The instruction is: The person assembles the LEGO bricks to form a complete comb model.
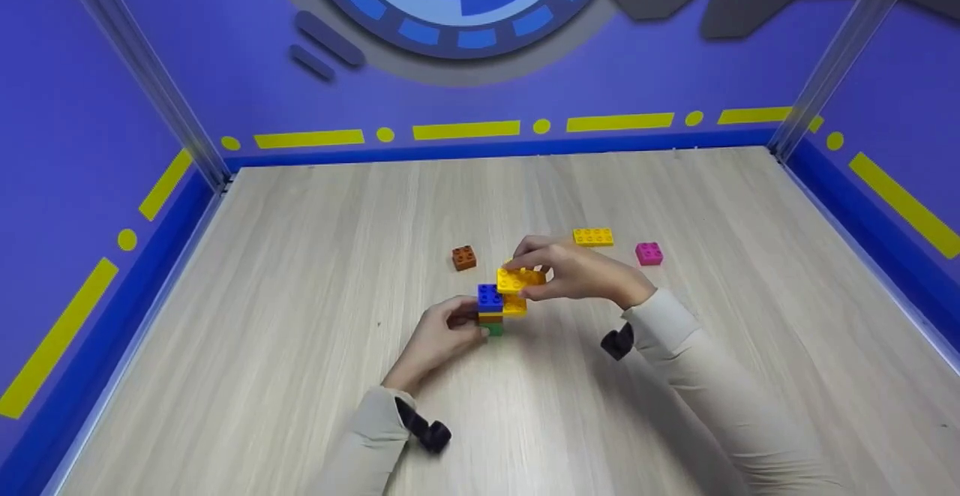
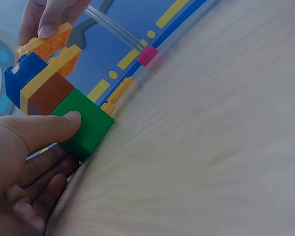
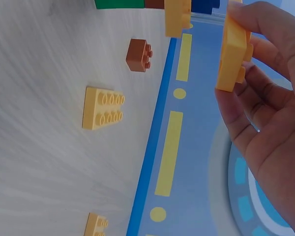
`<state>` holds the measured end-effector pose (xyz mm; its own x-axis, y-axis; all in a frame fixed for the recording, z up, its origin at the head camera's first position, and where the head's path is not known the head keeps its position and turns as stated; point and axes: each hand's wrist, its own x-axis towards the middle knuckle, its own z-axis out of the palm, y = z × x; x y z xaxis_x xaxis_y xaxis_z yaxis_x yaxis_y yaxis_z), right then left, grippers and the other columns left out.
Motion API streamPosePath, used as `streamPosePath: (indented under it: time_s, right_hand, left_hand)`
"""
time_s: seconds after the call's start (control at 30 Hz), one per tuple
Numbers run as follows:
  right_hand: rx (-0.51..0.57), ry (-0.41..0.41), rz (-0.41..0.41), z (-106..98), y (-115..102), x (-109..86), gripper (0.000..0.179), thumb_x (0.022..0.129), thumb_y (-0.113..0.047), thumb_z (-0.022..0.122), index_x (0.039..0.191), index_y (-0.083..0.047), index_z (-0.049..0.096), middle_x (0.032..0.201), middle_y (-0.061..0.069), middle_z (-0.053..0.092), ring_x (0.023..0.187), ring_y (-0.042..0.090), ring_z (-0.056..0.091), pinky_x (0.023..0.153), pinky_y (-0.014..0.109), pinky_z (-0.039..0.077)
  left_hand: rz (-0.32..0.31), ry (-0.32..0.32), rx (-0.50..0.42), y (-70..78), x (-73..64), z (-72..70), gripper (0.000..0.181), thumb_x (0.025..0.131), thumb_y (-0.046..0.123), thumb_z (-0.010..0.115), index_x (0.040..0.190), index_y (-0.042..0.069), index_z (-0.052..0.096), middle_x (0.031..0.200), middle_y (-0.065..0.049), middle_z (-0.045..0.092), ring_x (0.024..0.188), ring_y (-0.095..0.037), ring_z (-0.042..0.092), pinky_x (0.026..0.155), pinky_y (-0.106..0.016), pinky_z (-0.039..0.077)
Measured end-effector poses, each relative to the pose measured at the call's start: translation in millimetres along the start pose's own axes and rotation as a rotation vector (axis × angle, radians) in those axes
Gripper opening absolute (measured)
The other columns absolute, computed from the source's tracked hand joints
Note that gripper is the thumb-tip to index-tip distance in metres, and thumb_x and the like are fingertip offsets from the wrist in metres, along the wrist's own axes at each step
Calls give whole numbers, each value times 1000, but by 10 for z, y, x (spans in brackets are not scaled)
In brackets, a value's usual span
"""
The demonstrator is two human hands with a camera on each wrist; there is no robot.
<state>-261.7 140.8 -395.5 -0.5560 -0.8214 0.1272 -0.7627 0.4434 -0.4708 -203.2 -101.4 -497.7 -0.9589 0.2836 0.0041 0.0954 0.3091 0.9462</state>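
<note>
My left hand [image 1: 442, 331] grips the base of a small stack of toy building blocks, thumb on the green block [image 2: 86, 123]. Above the green sits a brown block [image 2: 51, 93], then a yellow brick [image 1: 514, 305] jutting out to the right. A blue block [image 1: 490, 297] tops the stack on the left. Between thumb and fingers, my right hand [image 1: 574, 271] pinches another yellow brick [image 3: 231, 54], held tilted just above the jutting one, close beside the blue block. In the right wrist view a gap shows between the two yellow bricks.
Behind the stack lies a loose brown block [image 1: 464, 257]. To the right are a yellow brick [image 1: 593, 237] and a pink block [image 1: 649, 254]. The right wrist view shows another loose yellow brick [image 3: 101, 108], which the head view hides. Blue panels [image 1: 465, 121] border the wooden table [image 1: 337, 241].
</note>
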Motion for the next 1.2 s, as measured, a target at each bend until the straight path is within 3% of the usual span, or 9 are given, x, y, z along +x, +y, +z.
streamPosePath:
  time_s: [0.13,0.4,0.7,1.2]
  right_hand:
    - [-15,-13,-11,22,-43,20,37,89,-22,69,123,-9,66,114,5,62,94,17,59,83,27,56]
    - [-47,-6,-45,52,-71,58,38,89,-23,69,124,-10,65,114,4,62,96,16,61,84,27,56]
    - [-47,-31,-27,71,-127,115,37,88,-23,70,123,-9,66,112,5,62,95,16,60,85,27,55]
    - [-53,-84,2,69,-213,171,38,89,-23,68,125,-10,65,113,6,61,96,17,58,87,28,54]
  left_hand:
    - [2,1,3,-94,31,-2,42,83,13,73,124,11,62,121,-9,66,114,-23,61,100,-41,47]
    - [-2,-10,8,-85,28,-16,41,83,16,72,123,16,62,120,-3,67,111,-18,62,99,-37,48]
    - [23,-6,-1,-93,31,-14,43,82,15,73,124,12,62,120,-8,66,111,-21,62,99,-40,48]
    - [-16,-3,24,-71,20,-9,41,84,16,70,124,17,62,119,-3,66,108,-18,62,96,-36,50]
